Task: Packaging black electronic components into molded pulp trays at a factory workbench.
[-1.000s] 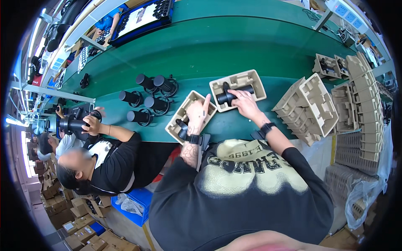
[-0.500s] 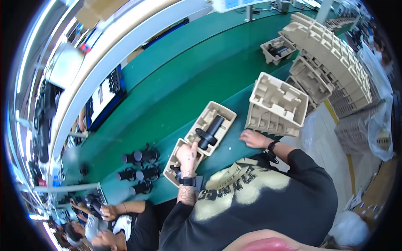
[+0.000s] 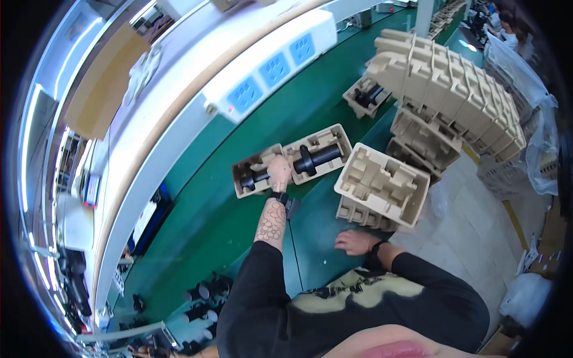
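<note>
Lying in two adjoining beige trays (image 3: 327, 138) on the table (image 3: 197, 209), black tubes (image 3: 325, 156) are seen; the trays' meeting ends are partly covered by the left hand (image 3: 279, 170), whose grip cannot be told. The right hand (image 3: 353, 242), fingers loose, is held near stacked trays (image 3: 373, 203).

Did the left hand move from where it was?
Yes: the left hand has moved away from the person, from over the paler near strip to over the darker green strip.
</note>
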`<action>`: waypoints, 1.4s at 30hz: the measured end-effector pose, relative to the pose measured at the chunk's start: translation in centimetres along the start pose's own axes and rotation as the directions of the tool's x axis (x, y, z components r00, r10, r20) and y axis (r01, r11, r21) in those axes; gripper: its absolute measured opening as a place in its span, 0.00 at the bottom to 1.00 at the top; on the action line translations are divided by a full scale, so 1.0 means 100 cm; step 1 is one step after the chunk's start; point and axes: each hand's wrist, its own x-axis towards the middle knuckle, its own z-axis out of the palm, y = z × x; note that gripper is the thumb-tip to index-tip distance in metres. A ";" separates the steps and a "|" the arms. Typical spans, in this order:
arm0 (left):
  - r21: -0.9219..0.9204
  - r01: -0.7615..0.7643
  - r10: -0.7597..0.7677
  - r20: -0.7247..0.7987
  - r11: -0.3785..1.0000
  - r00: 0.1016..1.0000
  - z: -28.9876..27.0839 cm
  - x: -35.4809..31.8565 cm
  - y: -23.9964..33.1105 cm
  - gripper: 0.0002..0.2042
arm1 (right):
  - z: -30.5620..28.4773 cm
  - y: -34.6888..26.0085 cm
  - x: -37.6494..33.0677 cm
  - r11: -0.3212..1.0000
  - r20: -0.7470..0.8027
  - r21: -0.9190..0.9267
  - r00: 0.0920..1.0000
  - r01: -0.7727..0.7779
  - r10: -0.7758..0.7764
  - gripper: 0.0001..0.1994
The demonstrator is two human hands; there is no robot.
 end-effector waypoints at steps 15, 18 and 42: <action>-0.573 0.451 -0.139 0.504 0.684 0.852 0.046 0.081 0.076 0.17 | -0.003 0.005 0.006 0.998 0.002 0.058 1.000 -0.020 0.020 0.22; -0.519 0.583 -0.111 0.680 0.625 0.724 0.054 0.084 0.107 0.16 | -0.002 0.005 0.000 0.999 -0.003 0.039 1.000 -0.021 0.021 0.22; -0.869 -0.184 0.273 -0.335 -0.459 0.902 -0.459 -0.217 0.186 0.10 | -0.060 -0.078 -0.003 0.792 0.010 0.410 0.870 -0.453 0.492 0.13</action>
